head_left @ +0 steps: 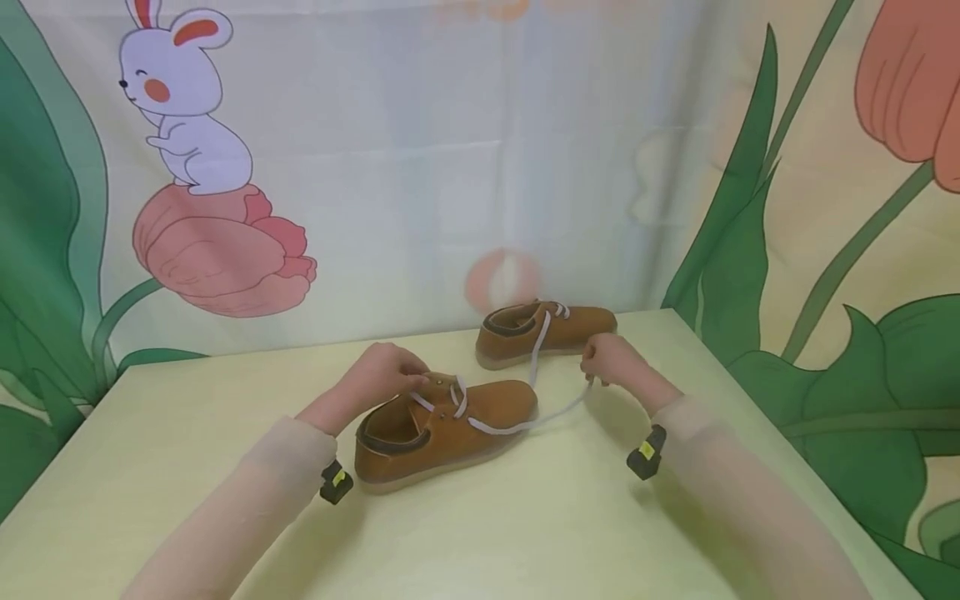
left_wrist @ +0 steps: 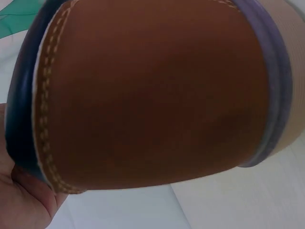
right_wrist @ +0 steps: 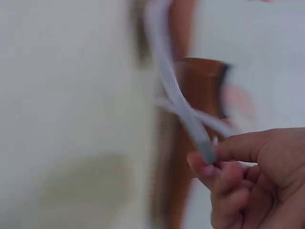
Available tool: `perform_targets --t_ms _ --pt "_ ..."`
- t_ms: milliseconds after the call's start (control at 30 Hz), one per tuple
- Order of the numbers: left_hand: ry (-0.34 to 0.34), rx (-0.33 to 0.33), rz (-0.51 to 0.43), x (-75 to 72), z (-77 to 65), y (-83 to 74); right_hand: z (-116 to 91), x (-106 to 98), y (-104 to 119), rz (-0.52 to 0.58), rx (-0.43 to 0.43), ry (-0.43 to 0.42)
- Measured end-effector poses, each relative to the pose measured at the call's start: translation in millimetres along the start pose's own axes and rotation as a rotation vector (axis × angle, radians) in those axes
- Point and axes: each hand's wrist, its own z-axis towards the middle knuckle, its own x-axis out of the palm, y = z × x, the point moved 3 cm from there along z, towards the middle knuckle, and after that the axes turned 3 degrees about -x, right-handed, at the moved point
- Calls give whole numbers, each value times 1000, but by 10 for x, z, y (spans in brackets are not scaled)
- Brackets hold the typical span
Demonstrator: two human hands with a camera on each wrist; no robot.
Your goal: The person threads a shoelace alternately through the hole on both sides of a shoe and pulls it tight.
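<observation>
A brown lace-up shoe (head_left: 480, 417) stands on the table, its toe pointing right. My left hand (head_left: 386, 371) grips the upper edge of its opening beside the eyelets. Off to the right, my right hand (head_left: 611, 360) pinches the tip of a pale shoelace (head_left: 498, 431) between thumb and fingers. That lace runs slack from the shoe's eyelets and sags towards the hand. In the right wrist view the lace's hard tip (right_wrist: 208, 151) pokes out at the fingertips. The heel (left_wrist: 152, 95) fills most of the left wrist view and hides the left fingers.
Behind stands a second brown shoe (head_left: 585, 327), with a loose pale lace (head_left: 537, 350) hanging down its side. Both shoes sit on a pale yellow table (head_left: 495, 533). A printed curtain (head_left: 390, 167) with a rabbit and tulips hangs along the table's back edge.
</observation>
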Motion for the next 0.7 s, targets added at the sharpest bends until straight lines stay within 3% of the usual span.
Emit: perform_targets --t_ms 200,267,333,400,500,700 --pt "-12 -3 16 -10 -2 4 25 -423 505 364 -113 19" --pt "-14 -13 20 -11 -4 -3 59 -488 697 470 -155 21" --pt "-17 -24 29 -12 -11 -7 101 -499 876 509 -202 28" --pt "-22 -28 33 -5 -12 -4 141 -467 1037 490 -241 41" --pt "-26 -28 31 11 -18 -4 178 -370 1230 377 -295 55" --pt "-41 -6 30 17 -19 -22 293 -91 1435 150 -419 72"
